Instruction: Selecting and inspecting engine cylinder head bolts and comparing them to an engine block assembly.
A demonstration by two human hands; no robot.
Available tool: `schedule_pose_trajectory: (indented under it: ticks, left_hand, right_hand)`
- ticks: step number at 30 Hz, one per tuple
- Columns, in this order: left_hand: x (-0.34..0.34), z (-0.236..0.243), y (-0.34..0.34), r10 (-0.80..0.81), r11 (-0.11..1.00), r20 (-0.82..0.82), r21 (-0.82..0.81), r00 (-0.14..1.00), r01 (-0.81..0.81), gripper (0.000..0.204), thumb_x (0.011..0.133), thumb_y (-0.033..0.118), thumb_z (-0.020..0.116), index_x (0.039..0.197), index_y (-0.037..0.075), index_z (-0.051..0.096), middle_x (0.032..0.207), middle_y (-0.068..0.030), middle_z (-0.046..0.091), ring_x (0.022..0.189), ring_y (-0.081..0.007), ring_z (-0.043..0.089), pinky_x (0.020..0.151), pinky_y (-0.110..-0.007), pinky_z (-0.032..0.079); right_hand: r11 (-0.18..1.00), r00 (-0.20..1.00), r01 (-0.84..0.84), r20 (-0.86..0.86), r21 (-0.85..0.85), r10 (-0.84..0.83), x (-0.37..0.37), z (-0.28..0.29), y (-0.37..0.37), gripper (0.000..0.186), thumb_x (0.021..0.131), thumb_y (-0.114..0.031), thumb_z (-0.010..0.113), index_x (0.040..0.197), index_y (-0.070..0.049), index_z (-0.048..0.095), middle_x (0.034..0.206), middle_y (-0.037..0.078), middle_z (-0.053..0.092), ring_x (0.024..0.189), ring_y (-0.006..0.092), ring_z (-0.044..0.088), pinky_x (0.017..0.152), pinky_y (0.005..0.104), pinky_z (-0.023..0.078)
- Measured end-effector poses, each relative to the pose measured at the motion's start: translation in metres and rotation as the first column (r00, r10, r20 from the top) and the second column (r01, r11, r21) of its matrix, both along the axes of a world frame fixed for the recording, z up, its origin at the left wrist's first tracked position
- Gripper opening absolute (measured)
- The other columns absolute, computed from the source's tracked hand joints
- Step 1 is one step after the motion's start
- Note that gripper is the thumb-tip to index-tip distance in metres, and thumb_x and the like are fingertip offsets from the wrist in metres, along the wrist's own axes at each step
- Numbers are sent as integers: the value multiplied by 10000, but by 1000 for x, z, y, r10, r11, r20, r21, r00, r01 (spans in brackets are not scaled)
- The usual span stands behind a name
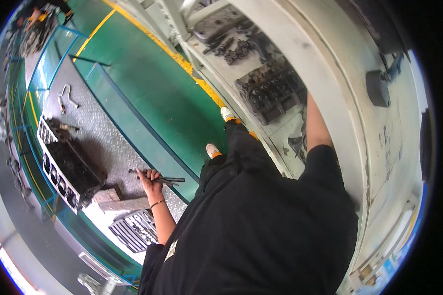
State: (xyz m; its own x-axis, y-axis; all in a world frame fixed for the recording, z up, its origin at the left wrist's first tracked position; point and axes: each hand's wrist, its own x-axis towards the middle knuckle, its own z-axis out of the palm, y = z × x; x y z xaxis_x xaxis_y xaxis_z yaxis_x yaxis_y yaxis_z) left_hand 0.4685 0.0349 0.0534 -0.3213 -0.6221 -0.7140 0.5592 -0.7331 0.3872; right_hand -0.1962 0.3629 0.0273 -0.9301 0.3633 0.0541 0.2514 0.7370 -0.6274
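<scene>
My left hand [150, 182] is closed around several thin, dark metal rods [174, 180], their ends sticking out on both sides of the fist. It hangs over the edge of a tread-plate bench top [91, 115]. Beside it on the bench is a large dark engine block [74, 164] with a row of round openings along its pale side. My right forearm [318, 125] reaches in behind a white frame [285, 37], which hides the hand. The nearest part to that arm is a dark cylinder head [270, 91] on a pale shelf.
Wooden blocks [125, 203] and a grey tool tray [134, 230] lie near the engine block. Farther along the bench are bent metal pipes [70, 96]. More dark engine parts [234, 49] sit on the shelf. Blue railings [128, 110] edge the green floor [167, 93].
</scene>
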Motion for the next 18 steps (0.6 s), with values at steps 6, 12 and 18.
schedule_pose_trajectory:
  ticks: [6, 12, 18]
  left_hand:
    - [10, -5, 7, 27, 999, -7, -21, 1000, -27, 290, 908, 396, 585, 799, 128, 565, 543, 40, 332, 477, -86, 323, 485, -244, 310]
    - [36, -4, 12, 49, 998, 58, -44, 997, -47, 264, 912, 398, 577, 942, 136, 590, 575, 49, 317, 485, -83, 321, 494, -245, 316]
    - [26, 3, 20, -106, 947, 267, -267, 958, 179, 163, 893, 213, 640, 977, 105, 550, 631, 37, 395, 557, -86, 392, 524, -262, 369]
  right_hand:
    - [987, 975, -36, -223, -155, 1, 19, 34, -8, 322, 932, -302, 547, 921, 16, 601, 870, 126, 639, 793, 220, 585, 734, 341, 464]
    - [886, 763, -412, -611, -212, 209, 121, 78, -54, 358, 951, -319, 526, 888, 27, 598, 829, 118, 638, 758, 213, 579, 712, 338, 460]
    - [361, 559, -703, -162, -613, 814, 349, 64, -164, 211, 916, -205, 570, 906, -1, 622, 780, 64, 637, 700, 157, 596, 646, 302, 482]
